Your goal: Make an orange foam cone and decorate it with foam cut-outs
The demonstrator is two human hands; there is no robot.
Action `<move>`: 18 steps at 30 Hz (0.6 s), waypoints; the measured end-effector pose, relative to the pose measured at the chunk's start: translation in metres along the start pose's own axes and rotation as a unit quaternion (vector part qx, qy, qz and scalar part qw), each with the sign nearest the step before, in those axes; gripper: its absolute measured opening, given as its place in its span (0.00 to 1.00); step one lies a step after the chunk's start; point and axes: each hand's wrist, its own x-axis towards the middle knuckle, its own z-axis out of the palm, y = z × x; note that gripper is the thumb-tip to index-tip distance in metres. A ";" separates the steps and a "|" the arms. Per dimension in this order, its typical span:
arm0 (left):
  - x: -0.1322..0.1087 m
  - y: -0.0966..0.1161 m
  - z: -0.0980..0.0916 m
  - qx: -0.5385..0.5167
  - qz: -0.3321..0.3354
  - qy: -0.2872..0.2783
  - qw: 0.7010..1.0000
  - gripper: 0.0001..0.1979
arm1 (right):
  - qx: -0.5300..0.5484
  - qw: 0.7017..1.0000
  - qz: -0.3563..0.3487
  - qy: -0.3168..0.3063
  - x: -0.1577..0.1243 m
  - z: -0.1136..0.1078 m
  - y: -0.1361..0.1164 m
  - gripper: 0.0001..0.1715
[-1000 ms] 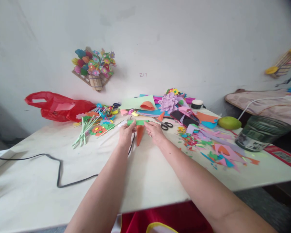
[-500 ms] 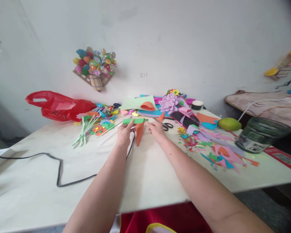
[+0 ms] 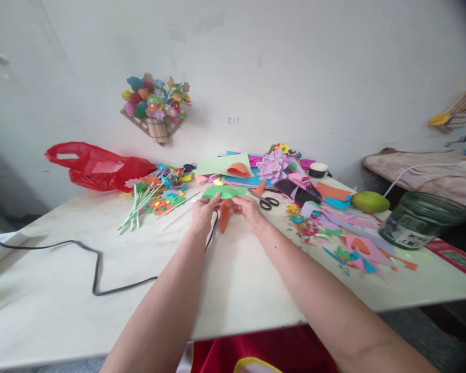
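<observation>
A green sheet piece (image 3: 226, 191), looking like craft foam, is pinched by its near edge between my two hands. My left hand (image 3: 204, 211) is closed on its left part, thumb on top. My right hand (image 3: 250, 211) grips the right part with bent fingers. Below the green piece, between the hands, a pointed orange piece (image 3: 224, 219) shows; whether it is joined to the green one I cannot tell. Scissors (image 3: 269, 202) with black handles lie just right of my right hand. A second small orange piece (image 3: 260, 187) rests behind them.
Left on the table are foam flowers (image 3: 160, 205), pale green stems (image 3: 136, 212) and a red plastic bag (image 3: 97, 166). A black cable (image 3: 97, 269) crosses the left side. Coloured scraps (image 3: 357, 246), a phone (image 3: 295, 191), a green mango (image 3: 370, 202) and a glass jar (image 3: 421, 220) lie right.
The green piece has turned from a narrow strip to a broader, curved outline. My right hand has shifted its hold with the fingers now bent towards the left hand. The view has moved slightly.
</observation>
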 end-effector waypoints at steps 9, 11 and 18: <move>-0.002 -0.003 0.001 0.008 -0.013 -0.021 1.000 0.16 | 0.012 0.998 0.038 0.040 0.000 0.005 0.004 0.18; -0.001 -0.004 0.002 0.021 -0.020 -0.032 0.999 0.16 | -0.003 0.998 0.026 0.065 0.000 0.006 0.005 0.17; 0.001 -0.009 0.001 0.053 -0.025 -0.020 0.998 0.18 | -0.049 0.994 -0.018 0.097 0.003 0.003 0.007 0.21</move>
